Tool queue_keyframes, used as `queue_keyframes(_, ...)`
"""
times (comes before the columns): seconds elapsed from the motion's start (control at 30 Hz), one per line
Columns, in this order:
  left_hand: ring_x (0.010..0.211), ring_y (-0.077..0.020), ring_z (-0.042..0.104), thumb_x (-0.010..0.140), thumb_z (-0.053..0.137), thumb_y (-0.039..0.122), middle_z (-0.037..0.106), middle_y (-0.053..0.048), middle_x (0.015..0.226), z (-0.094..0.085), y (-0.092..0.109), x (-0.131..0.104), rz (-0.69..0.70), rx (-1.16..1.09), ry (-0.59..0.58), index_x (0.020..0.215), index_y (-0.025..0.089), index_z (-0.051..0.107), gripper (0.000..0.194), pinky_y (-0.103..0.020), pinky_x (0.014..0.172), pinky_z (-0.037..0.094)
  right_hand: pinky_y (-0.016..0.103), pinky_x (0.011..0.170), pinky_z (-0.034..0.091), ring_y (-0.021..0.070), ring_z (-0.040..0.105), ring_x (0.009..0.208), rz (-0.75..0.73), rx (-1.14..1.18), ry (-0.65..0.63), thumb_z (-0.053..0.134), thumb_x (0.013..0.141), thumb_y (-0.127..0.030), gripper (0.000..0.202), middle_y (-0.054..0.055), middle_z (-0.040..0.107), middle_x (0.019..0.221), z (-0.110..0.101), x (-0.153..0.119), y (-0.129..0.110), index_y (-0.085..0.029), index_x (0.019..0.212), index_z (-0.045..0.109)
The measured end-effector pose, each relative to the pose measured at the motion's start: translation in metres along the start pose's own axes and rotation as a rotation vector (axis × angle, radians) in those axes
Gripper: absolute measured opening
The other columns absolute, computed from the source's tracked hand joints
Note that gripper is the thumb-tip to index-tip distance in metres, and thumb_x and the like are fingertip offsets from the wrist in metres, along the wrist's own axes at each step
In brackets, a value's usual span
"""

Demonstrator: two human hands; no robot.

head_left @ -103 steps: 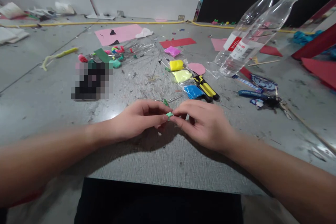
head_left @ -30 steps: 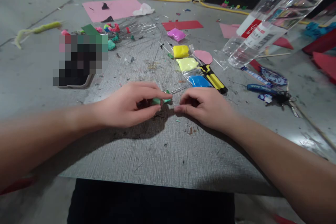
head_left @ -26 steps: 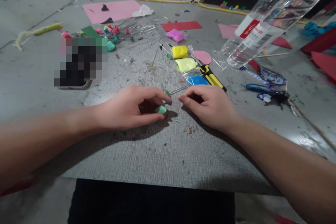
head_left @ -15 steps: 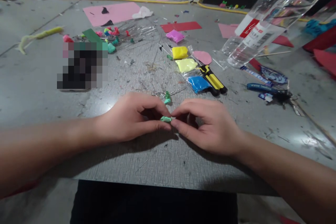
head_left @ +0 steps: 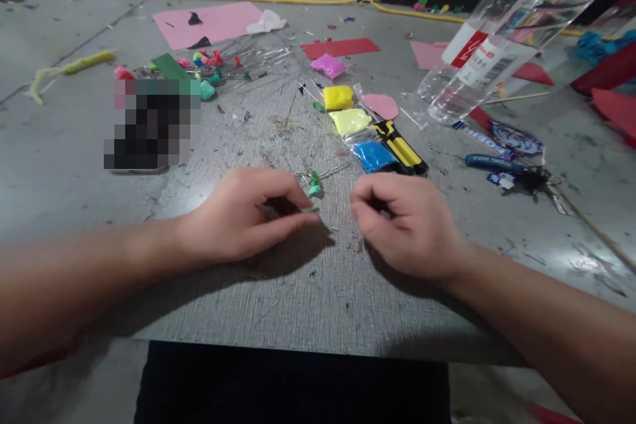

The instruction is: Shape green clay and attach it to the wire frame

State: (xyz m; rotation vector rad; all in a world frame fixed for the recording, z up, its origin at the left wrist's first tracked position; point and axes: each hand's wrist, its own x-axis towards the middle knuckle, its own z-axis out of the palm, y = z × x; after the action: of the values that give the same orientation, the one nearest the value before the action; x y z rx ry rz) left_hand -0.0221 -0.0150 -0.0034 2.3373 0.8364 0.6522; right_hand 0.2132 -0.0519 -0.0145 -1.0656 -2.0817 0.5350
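My left hand (head_left: pixel 248 215) pinches a small piece of green clay (head_left: pixel 311 210) between thumb and forefinger. To its right, my right hand (head_left: pixel 405 225) is closed, fingertips curled together; whether anything is inside is hidden. A tiny green bit (head_left: pixel 335 229) lies on the grey table (head_left: pixel 298 305) between the hands. Just beyond my left fingertips sits a small green clay figure (head_left: pixel 315 184) with thin wires around it. Past my right hand are packets of blue clay (head_left: pixel 373 155), pale yellow clay (head_left: pixel 350 121) and yellow clay (head_left: pixel 338 98).
Black-and-yellow pliers (head_left: pixel 405 149) lie beside the packets. Two clear bottles (head_left: pixel 477 66) stand at the right, near a blue keychain (head_left: pixel 491 162). A blurred dark object (head_left: pixel 149 129) lies at the left, below colourful clay pieces (head_left: pixel 211 59). Pink paper (head_left: pixel 218 20) lies farther back.
My hands have moved apart, the right one shifting rightward off the green clay. The clay stays in my left fingers, and a tiny green bit now shows on the table.
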Motion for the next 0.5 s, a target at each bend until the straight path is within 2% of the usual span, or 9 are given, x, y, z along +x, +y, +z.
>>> queue_keyframes(0.13,0.073,-0.0162,0.067,0.092,0.067,0.032,0.075,-0.004,0.085,-0.009,-0.016,0.007,-0.136,0.194,0.196,0.092,0.02,0.071,0.013,-0.028,0.065,0.048,0.03,0.055,0.038,0.0134,0.049,0.054,0.048,-0.033,0.045,0.049,0.098,-0.022,0.03,-0.003,0.052,0.057,-0.003,0.005,0.01,-0.023,0.068,0.049)
queue_keyframes(0.27,0.078,-0.0216,0.069,0.091,0.066,0.031,0.076,-0.008,0.088,-0.013,-0.035,0.015,-0.172,0.373,0.199,0.096,0.019,0.073,0.015,-0.034,0.071,0.05,0.029,0.06,0.044,0.0148,0.059,0.064,0.027,-0.058,-0.007,0.057,0.094,-0.02,0.015,0.001,0.066,0.071,0.001,0.005,0.014,-0.02,0.08,0.062)
queue_keyframes(0.33,0.082,-0.0236,0.07,0.088,0.069,0.031,0.077,-0.008,0.091,-0.012,-0.038,0.016,-0.083,0.409,0.237,0.099,0.019,0.073,0.016,-0.036,0.076,0.054,0.028,0.06,0.045,0.0139,0.059,0.064,0.035,-0.043,-0.014,0.061,0.091,-0.017,0.008,0.001,0.068,0.075,0.003,0.005,0.014,-0.019,0.085,0.065)
queue_keyframes(0.4,0.097,-0.0261,0.071,0.089,0.067,0.029,0.077,-0.011,0.106,-0.01,-0.036,0.014,0.033,0.425,0.301,0.103,0.019,0.072,0.018,-0.04,0.087,0.055,0.026,0.057,0.044,0.0124,0.058,0.062,0.052,-0.015,-0.011,0.063,0.088,-0.016,0.005,0.0,0.067,0.075,0.003,0.004,0.013,-0.019,0.085,0.064)
queue_keyframes(0.43,0.098,-0.0257,0.07,0.09,0.067,0.027,0.076,-0.012,0.108,-0.009,-0.033,0.012,0.092,0.417,0.345,0.103,0.018,0.071,0.017,-0.039,0.086,0.056,0.025,0.055,0.043,0.0117,0.057,0.06,0.055,-0.003,-0.017,0.065,0.088,-0.016,0.005,-0.001,0.066,0.074,0.003,0.003,0.013,-0.019,0.084,0.063)
queue_keyframes(0.5,0.087,-0.0211,0.069,0.089,0.066,0.021,0.074,-0.012,0.102,-0.007,-0.024,0.008,0.201,0.367,0.386,0.101,0.016,0.07,0.014,-0.034,0.076,0.056,0.024,0.054,0.041,0.0107,0.054,0.058,0.032,0.01,-0.045,0.068,0.089,-0.019,0.01,-0.001,0.064,0.072,0.002,0.003,0.011,-0.019,0.082,0.061)
